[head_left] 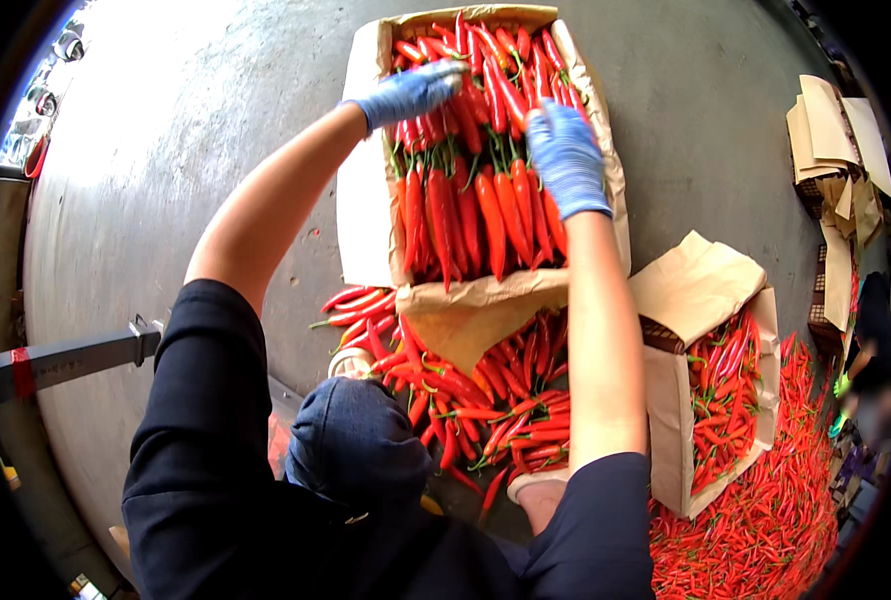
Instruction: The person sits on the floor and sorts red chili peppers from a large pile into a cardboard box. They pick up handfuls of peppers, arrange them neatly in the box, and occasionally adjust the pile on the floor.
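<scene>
Ahead of me stands a paper-lined box (515,296) filled with long red chillies (495,215). The nearer row lies side by side with its green stems pointing away from me. My left hand (415,92), in a blue knitted glove, reaches over the far left part of the chillies, its fingers stretched out and close together. At the right side of the box my right hand (568,160), gloved alike, rests on the chillies with its fingers reaching forward; its fingertips are partly lost among them. I see nothing held in either hand.
Loose chillies (525,430) lie between my feet and the box. At right stands a second paper-lined box (670,430) of chillies, beside a large heap (755,520) on the floor. Crates with brown paper (825,125) and another person (870,345) are at the far right. A grey metal bar (75,360) juts in at left.
</scene>
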